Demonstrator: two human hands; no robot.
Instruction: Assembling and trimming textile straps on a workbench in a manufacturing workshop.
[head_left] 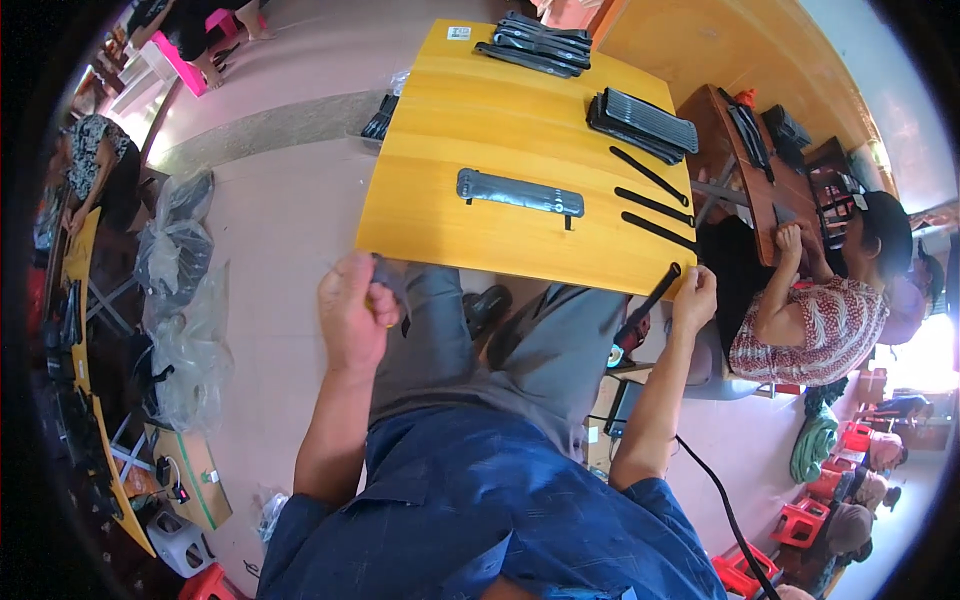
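My left hand [354,312] is closed in a fist just off the near left corner of the yellow table. A dark grey, limp piece [389,283] shows at its fingers; its kind is hard to make out. At the near right corner my right hand [697,296] is closed, with a black strap [652,304] with a ringed end at its fingertips, slanting below the table edge. On the table a flat grey plastic-wrapped pack [520,193] lies crosswise, two black tabs poking from its near side. Several loose black straps [652,202] lie to the right of it.
Stacks of dark flat packs stand at the table's far edge [535,45] and far right [642,124]. A seated person [820,300] works at a brown table [745,165] on the right. Clear plastic bags [180,290] lie on the floor left. A black cable [722,495] runs at lower right.
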